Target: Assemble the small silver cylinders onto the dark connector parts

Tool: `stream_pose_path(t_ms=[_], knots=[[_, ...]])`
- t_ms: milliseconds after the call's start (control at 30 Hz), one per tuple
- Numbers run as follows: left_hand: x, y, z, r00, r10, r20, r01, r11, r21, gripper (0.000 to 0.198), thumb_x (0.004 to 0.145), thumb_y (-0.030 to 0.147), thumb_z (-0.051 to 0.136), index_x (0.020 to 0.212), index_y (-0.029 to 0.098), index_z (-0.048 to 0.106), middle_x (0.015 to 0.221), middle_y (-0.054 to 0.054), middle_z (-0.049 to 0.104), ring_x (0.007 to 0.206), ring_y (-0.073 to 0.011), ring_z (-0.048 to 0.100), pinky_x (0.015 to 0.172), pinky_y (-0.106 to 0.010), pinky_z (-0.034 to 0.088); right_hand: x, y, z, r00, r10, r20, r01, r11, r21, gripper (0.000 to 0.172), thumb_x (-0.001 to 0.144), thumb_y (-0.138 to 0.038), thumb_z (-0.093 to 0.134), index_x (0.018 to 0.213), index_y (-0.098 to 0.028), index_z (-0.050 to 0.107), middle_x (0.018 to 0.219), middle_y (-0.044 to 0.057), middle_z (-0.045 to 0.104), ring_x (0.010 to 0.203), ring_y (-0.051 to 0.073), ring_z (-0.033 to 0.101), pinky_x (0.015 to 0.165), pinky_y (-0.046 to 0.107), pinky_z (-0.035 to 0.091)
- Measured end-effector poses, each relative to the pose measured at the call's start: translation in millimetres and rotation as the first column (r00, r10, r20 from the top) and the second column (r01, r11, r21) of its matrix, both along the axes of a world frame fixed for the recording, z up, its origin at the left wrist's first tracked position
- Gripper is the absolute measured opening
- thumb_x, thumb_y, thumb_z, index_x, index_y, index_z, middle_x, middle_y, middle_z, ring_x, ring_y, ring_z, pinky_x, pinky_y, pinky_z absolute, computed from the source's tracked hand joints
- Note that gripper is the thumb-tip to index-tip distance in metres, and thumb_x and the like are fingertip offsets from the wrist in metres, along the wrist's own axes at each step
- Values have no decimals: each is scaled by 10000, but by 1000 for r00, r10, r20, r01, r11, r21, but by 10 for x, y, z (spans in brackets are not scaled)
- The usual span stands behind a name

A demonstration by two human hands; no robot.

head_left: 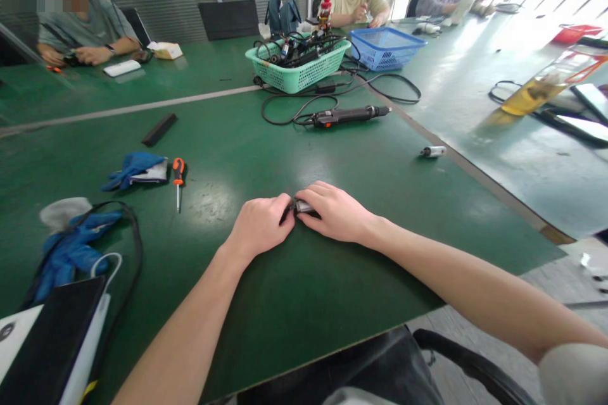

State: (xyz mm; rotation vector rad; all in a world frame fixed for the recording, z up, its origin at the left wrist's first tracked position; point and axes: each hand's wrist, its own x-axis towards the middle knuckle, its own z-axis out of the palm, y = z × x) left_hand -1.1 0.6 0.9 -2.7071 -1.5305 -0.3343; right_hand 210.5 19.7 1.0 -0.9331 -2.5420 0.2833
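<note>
Both of my hands rest on the green table point(294, 304), knuckles up, fingers curled together around a small dark and silver part point(301, 207). My left hand point(260, 223) closes on its left end. My right hand point(335, 211) covers its right end with fingers pressed down. Most of the part is hidden between the fingers, so I cannot make out what it is.
An orange-handled screwdriver point(178, 178), blue gloves point(133, 168), a black bar point(159, 129), an electric screwdriver point(349, 116) with cable, a small silver cylinder point(432, 151), a green basket point(298, 63), a blue basket point(386, 47). Black case point(47, 342) near left. Three other people sit at the far side.
</note>
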Motion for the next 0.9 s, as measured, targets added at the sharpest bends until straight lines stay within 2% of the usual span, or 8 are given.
stream_pose_path(t_ms=[600,900], knots=[[-1,-3,12,1000,27,-10,-28,1000,-10,184,947,319,464,940,203,607,790,-38,706,675,-195,651,590,-301,384,3,-1,1,999,-9,-34,9,1000,-15,242,944,-279,552,1148,-166,614,1036,120,677,1000,261,601,904,423,511],[-8,7,16,1000,-24,-5,24,1000,-7,195,954,311,459,887,204,607,803,-34,706,700,-189,651,609,-305,389,7,-2,7,1000,-15,-11,15,1000,-16,257,952,-288,545,1167,-158,603,1052,118,672,1017,261,597,917,414,507]])
